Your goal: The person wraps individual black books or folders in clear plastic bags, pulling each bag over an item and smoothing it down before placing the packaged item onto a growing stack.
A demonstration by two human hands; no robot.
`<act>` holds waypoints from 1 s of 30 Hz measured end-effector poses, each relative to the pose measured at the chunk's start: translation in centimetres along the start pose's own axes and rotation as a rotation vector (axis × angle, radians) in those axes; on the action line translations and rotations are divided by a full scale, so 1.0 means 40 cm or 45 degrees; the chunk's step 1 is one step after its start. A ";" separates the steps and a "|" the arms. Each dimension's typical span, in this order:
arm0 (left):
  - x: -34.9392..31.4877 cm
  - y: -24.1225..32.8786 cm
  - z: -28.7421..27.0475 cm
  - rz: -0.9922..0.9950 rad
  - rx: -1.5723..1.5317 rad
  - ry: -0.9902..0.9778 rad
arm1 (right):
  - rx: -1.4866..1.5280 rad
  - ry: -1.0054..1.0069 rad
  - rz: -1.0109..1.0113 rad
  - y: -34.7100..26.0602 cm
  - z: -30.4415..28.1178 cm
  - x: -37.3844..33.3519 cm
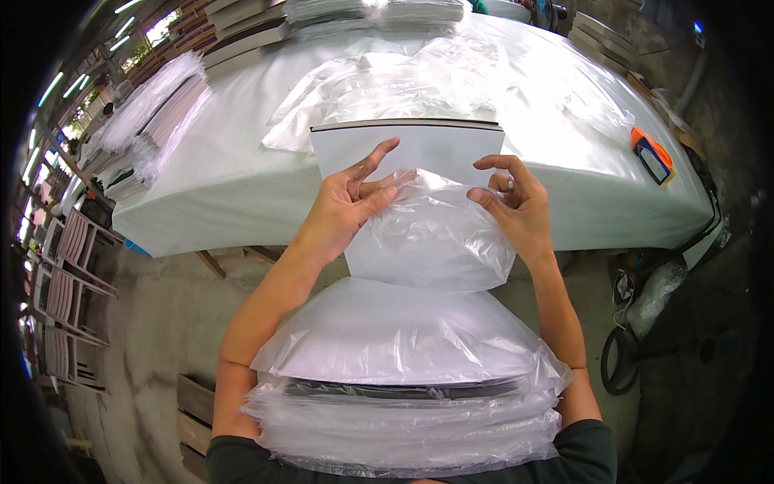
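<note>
A clear plastic bag (439, 234) covers the lower part of a flat white board (411, 149) with a dark far edge. The board reaches up to the table's front edge. My left hand (347, 198) pinches the bag's mouth at its left side, index finger raised. On the right side, my right hand (516, 206) grips the bag's edge between thumb and curled fingers. Between my forearms, close to my body, lies a stack of plastic-wrapped sheets (411, 343), one showing a dark edge. What carries this stack is hidden.
A table with a pale cover (218, 202) spans the front. On it lie loose clear bags (403, 77), wrapped stacks (165, 113) at the left, and an orange and blue item (651, 157) at the right. Chairs (76, 258) stand left; a dark wheel-like ring (619, 360) stands right.
</note>
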State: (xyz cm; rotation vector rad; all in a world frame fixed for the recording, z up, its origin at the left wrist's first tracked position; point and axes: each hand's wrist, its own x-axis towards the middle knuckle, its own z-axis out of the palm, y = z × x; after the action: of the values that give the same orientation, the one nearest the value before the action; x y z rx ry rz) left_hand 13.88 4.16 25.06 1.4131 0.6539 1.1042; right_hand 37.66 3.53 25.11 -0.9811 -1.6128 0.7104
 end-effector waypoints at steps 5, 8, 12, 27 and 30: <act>0.001 -0.020 0.004 0.129 -0.089 0.013 | -0.059 -0.009 -0.023 -0.001 0.011 -0.003; 0.012 -0.018 0.000 0.109 -0.333 0.001 | -0.051 0.002 -0.026 0.007 0.012 -0.002; 0.007 -0.023 0.005 0.258 -0.265 0.057 | -0.246 0.027 -0.058 0.018 0.013 0.000; 0.007 0.018 0.007 0.374 -0.154 -0.002 | 0.675 -0.769 0.501 0.057 0.053 0.040; 0.019 0.014 -0.061 0.457 -0.092 0.098 | 0.685 -0.672 0.653 0.069 0.027 0.034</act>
State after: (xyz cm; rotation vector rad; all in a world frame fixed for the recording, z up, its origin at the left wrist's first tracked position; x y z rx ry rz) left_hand 11.88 5.81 25.52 1.4653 0.4173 1.4548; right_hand 37.15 6.08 23.15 -0.8395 -1.4683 1.7712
